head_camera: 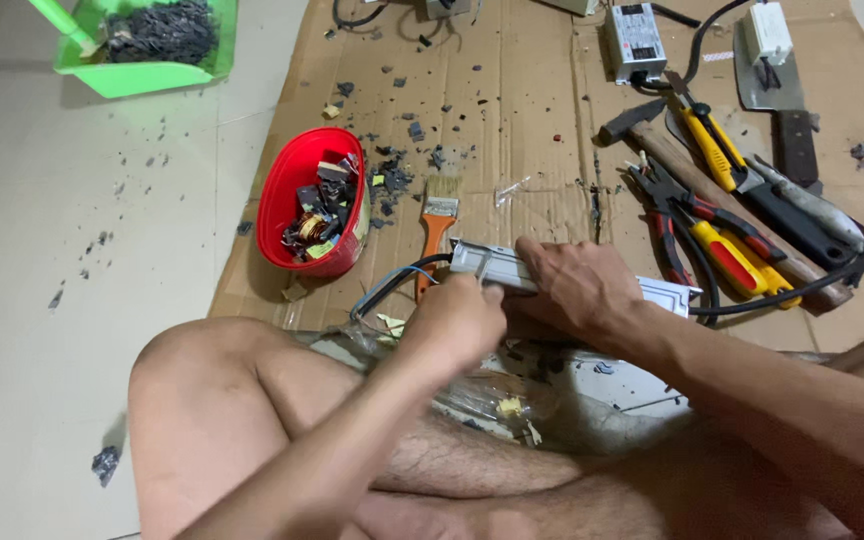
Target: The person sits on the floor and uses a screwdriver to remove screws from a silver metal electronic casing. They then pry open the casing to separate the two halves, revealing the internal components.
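Note:
A long grey metal box (479, 260) with black cables at both ends lies across the cardboard just in front of my knees. My right hand (577, 285) is clamped over its middle, fingers wrapped on top. My left hand (452, 322) is closed at the box's left end, where a black and blue cable (392, 283) comes out; what the fingers pinch is hidden. An orange-handled paintbrush (437, 225) lies just behind the box.
A red bowl (292, 180) of small parts stands to the left. Hammer (652, 135), yellow cutter (707, 145), red pliers (687, 220), a cleaver (782, 110) and another grey box (634, 42) lie at the right. A green dustpan (142, 75) sits far left. Dark debris litters the cardboard (512, 130).

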